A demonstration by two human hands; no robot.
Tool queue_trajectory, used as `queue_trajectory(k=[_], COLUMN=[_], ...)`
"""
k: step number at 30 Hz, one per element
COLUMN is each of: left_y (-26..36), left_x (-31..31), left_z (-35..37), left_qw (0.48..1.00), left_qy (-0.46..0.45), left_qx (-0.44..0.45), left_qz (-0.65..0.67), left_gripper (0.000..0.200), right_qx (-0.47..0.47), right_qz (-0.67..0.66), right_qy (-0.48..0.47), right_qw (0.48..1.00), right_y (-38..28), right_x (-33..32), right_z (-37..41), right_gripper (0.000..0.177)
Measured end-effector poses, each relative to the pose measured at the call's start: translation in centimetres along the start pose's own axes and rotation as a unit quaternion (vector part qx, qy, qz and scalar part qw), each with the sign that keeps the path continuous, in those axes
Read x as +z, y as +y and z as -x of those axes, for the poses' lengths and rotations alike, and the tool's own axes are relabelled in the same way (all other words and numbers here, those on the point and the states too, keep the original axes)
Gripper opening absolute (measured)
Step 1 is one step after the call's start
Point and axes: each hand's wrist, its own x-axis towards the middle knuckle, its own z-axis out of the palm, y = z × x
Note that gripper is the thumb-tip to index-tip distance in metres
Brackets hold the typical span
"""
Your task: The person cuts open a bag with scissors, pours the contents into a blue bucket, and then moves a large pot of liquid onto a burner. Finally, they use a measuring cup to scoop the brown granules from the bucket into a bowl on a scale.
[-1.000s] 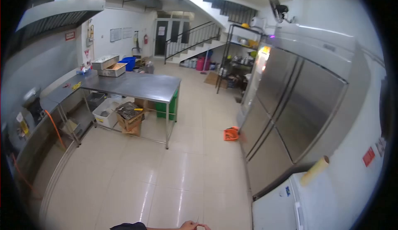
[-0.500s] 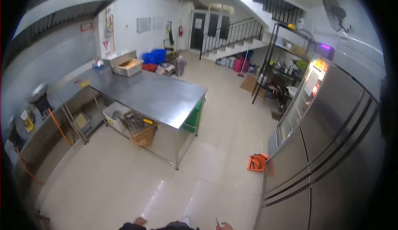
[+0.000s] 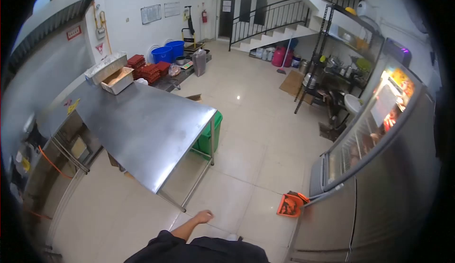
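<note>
My left hand (image 3: pixel 204 216) hangs out in front of my dark clothing at the bottom middle, above the tiled floor (image 3: pixel 220 199). Its fingers look curled in, and no object shows in them. The steel table (image 3: pixel 147 121) is the nearest thing to it, with a corner leg (image 3: pixel 177 207) just to the left; hand and table are apart. My right hand is out of view.
A green bin (image 3: pixel 208 137) stands under the table's right edge. An orange dustpan (image 3: pixel 290 205) lies by the steel fridge (image 3: pixel 327 225) on the right. Blue tubs (image 3: pixel 162 55), red stacked trays (image 3: pixel 148 72) and a black shelf rack (image 3: pixel 315 57) stand farther back.
My view has moved forward; table and fridge appear closer. My left hand has swung forward and up. My right hand, earlier holding a small red-handled tool like scissors, has left the view.
</note>
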Motion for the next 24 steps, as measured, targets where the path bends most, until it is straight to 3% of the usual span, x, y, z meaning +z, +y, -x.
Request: queue_trajectory(k=[3,4,5,6,8,9,10,12,13,15,16,17,18,19,20,21,22,24], left_y=[10.5,11.7,12.1,11.9,5.4,1.8,-0.9,-0.3,0.9,-1.1,-2.4,-1.8,-0.6,3.6,4.2,4.0,14.7,17.4], left_x=[-4.1,-4.2,-4.6,-5.4,-4.8,-4.1,-5.4,-10.7,-13.2,-13.5,-13.5,-14.2,-15.6,-18.6,-19.3,-20.5,-26.1,-28.9], left_z=[-5.8,-7.5,-9.4,-11.8,-18.5,-20.8,-24.0,-23.6,-25.8,-39.1,-45.5,-51.0,-56.6,-60.6,-66.7,-71.9,-73.2,-81.7], left_qw=[0.988,0.988,0.981,0.969,0.987,0.991,0.969,0.994,0.998,0.969,0.935,0.899,0.894,0.939,0.947,0.962,0.991,1.000], left_qy=[-0.151,-0.118,-0.084,-0.049,-0.087,-0.061,-0.181,-0.095,-0.052,-0.236,-0.326,-0.315,-0.282,-0.257,-0.256,-0.140,-0.099,0.008], left_qx=[-0.037,-0.074,-0.109,-0.140,-0.133,-0.121,-0.154,-0.061,-0.006,-0.030,-0.047,0.054,0.106,0.009,-0.086,0.169,-0.021,0.012], left_qz=[0.004,0.070,0.136,0.199,0.006,0.007,-0.068,0.001,0.043,-0.067,-0.129,-0.300,-0.332,-0.228,-0.172,-0.163,-0.085,-0.023], left_gripper=[0.034,0.032,0.031,0.031,0.033,0.035,0.038,0.043,0.046,0.039,0.036,0.029,0.029,0.032,0.031,0.032,0.032,0.033], right_qx=[0.030,0.021,-0.056,-0.147,-0.337,-0.413,-0.414,-0.397,-0.359,-0.294,-0.314,-0.289,-0.192,-0.144,-0.093,-0.044,-0.013,0.011], right_qz=[0.162,0.202,0.221,0.158,0.054,0.000,0.003,0.000,-0.018,-0.002,0.024,0.099,0.190,0.158,0.146,0.132,0.123,0.121], right_qy=[0.055,0.082,0.072,0.105,0.140,0.216,0.220,0.234,0.205,0.138,0.113,0.077,0.035,0.056,0.039,0.011,-0.011,-0.038], right_qw=[0.985,0.976,0.971,0.971,0.929,0.885,0.883,0.887,0.911,0.946,0.942,0.949,0.962,0.975,0.984,0.990,0.992,0.992], right_y=[-15.4,-21.8,-25.3,-32.5,-48.7,-53.3,-58.4,-66.7,-69.6,-70.3,-69.2,-67.3,-66.5,-63.9,-63.9,-64.2,-65.7,-70.6], right_x=[-11.3,-15.0,-19.0,-21.2,-25.3,-27.3,-28.5,-29.8,-30.0,-30.8,-30.6,-30.4,-30.3,-29.1,-28.7,-28.9,-29.2,-30.5], right_z=[-4.1,-5.5,-17.0,-16.2,-11.5,-18.9,-19.1,-15.9,-17.2,-21.2,-24.6,-29.2,-30.4,-32.3,-31.9,-31.8,-31.9,-33.5], right_gripper=[0.036,0.035,0.035,0.034,0.033,0.032,0.034,0.039,0.038,0.034,0.033,0.044,0.047,0.044,0.045,0.046,0.047,0.048])
